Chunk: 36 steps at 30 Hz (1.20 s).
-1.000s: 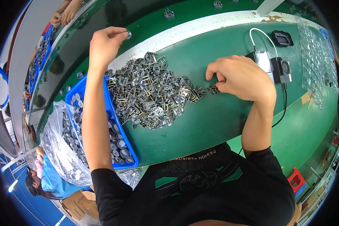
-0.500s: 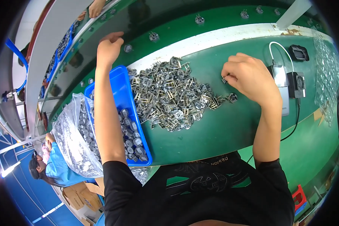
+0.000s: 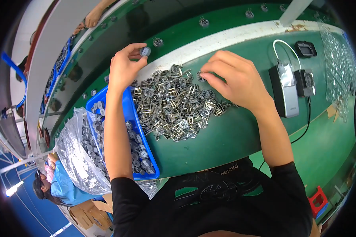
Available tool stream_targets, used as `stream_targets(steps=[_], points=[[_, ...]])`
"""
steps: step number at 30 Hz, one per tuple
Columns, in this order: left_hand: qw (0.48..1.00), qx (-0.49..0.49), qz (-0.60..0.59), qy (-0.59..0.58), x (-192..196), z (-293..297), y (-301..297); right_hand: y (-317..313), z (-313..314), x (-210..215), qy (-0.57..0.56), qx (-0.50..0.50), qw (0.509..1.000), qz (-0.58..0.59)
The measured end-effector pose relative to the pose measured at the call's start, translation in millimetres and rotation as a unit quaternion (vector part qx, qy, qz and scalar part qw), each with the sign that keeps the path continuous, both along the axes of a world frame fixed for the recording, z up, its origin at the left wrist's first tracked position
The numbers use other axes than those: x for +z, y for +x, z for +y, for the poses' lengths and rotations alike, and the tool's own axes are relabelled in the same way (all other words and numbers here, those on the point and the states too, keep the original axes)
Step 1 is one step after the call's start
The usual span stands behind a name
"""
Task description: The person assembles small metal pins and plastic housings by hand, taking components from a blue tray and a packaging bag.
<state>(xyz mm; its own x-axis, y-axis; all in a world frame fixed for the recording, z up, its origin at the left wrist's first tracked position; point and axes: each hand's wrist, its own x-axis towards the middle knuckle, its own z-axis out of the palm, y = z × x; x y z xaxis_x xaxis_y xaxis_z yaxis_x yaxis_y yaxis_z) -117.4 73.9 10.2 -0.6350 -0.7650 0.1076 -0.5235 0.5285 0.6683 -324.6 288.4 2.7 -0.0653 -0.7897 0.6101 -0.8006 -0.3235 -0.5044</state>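
My left hand [image 3: 124, 68] is closed in a pinch round a small round grey cap [image 3: 145, 51], over the near edge of the green belt [image 3: 182, 32]. Between the thumb and fingertips of my right hand [image 3: 235, 79] is a small metal part [image 3: 201, 76], held just above the right side of a pile of metal pronged parts [image 3: 174, 108]. Under my left forearm stands a blue tray [image 3: 156, 168] with many round grey caps [image 3: 141, 156] in it; the forearm hides part of it.
Spaced-out small parts [image 3: 203, 22] lie along the belt. A power bank [image 3: 286, 94] and a black adapter [image 3: 305, 83] with cables are at the right, beside bubble wrap [image 3: 338, 67]. A clear plastic bag [image 3: 77, 146] lies left of the tray. Another person's hand [image 3: 94, 16] is across the belt.
My left hand has come nearer from over the belt and now holds a round grey cap. My right hand has moved left toward the pile with its metal part.
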Motion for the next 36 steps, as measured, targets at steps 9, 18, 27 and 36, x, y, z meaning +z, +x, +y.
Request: stream_targets(steps=[9,18,27,36], points=[[0.948,-0.158,0.126,0.247,25.6,94.3,-30.9,7.5,-3.7,-4.2,-0.083,-0.01,0.996,-0.017],[0.951,-0.15,0.086,0.258,19.8,104.9,-32.8,10.0,-3.0,-5.5,-0.088,-0.008,0.996,-0.005],[0.92,-0.149,0.14,0.335,20.6,106.7,-32.6,13.4,-2.7,-7.3,-0.091,-0.008,0.996,-0.012],[0.994,-0.023,0.045,0.097,22.8,52.4,-28.4,-40.9,32.7,26.1,0.294,0.087,0.952,-0.015]])
